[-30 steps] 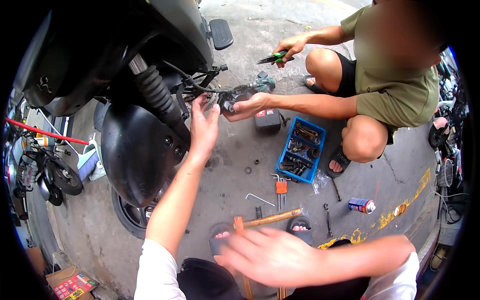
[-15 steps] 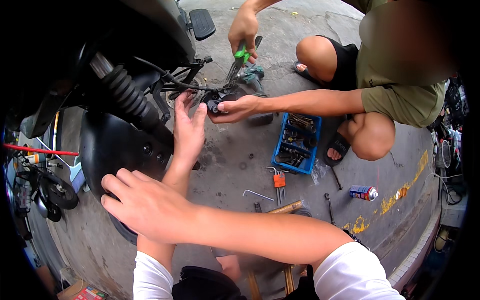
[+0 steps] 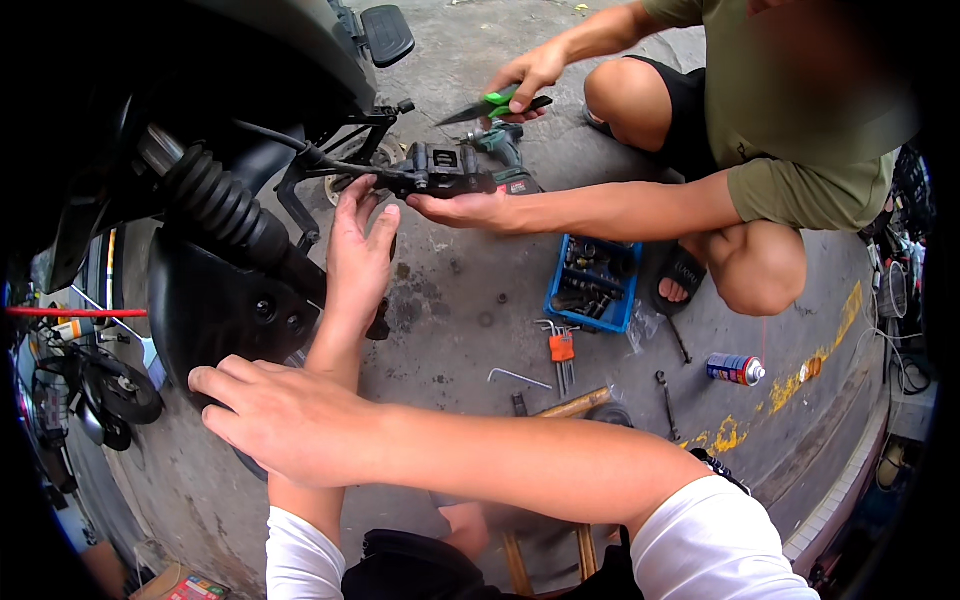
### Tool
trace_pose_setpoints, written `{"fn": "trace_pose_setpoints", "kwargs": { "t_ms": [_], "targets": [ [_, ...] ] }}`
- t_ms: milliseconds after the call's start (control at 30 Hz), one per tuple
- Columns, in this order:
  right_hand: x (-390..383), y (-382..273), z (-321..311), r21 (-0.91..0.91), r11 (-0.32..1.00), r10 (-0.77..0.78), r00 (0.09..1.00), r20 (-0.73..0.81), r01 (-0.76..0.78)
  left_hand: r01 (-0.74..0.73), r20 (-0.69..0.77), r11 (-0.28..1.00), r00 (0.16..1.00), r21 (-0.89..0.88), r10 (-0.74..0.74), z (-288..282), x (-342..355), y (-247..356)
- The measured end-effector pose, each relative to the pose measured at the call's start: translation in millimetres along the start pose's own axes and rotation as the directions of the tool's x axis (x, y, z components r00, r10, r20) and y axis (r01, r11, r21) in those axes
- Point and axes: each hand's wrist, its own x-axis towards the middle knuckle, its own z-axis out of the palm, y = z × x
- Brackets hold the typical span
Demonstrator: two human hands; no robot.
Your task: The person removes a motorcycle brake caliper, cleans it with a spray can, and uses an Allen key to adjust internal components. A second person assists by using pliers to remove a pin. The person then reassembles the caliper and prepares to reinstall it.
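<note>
My left hand (image 3: pixel 362 245) reaches up with fingers extended, fingertips at a black hose (image 3: pixel 352 172) beside a brake caliper (image 3: pixel 442 168). A co-worker's hand (image 3: pixel 465 208) supports that caliper from below; their other hand (image 3: pixel 530 80) holds green-handled pliers (image 3: pixel 480 106) above it. My right hand (image 3: pixel 275 410) lies across my left forearm at the lower edge of the black front fender (image 3: pixel 200 310), fingers bent and somewhat apart; whether they touch the fender is unclear. The scooter's ribbed fork boot (image 3: pixel 215 200) is left of my left hand.
A co-worker (image 3: pixel 760 120) squats at right. On the ground lie a drill (image 3: pixel 505 150), a blue tool box (image 3: pixel 620 325), hex keys (image 3: pixel 562 355), a spray can (image 3: pixel 735 368), wrenches (image 3: pixel 668 400) and a wooden handle (image 3: pixel 570 403). Brooms and parked scooters (image 3: pixel 100 390) stand at left.
My right hand has swung left to beside the fender. My left hand has shifted slightly up-left. The co-worker's pliers moved down-left, then lifted; the caliper has been turned.
</note>
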Motion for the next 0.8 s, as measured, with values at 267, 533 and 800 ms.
{"fn": "trace_pose_setpoints", "kwargs": {
  "t_ms": [267, 533, 800],
  "targets": [
    [-2.4, 0.8, 0.8, 0.006, 1.000, -0.008, 1.000, -0.009, 0.008, -0.035, 0.017, 0.999, 0.999, -0.002, 0.035, -0.8, -0.2, -2.5],
    [-4.0, 0.8, 4.2, -0.009, 1.000, 0.002, 1.000, -0.017, -0.002, -0.044, 0.028, 0.999, 0.999, 0.011, 0.043, -1.8, -1.6, -2.1],
    [-5.1, 0.9, 4.5, -0.023, 1.000, -0.004, 0.999, -0.041, 0.003, -0.037, 0.026, 0.999, 0.999, 0.002, 0.037, -1.2, -2.7, 0.3]
  ]
}}
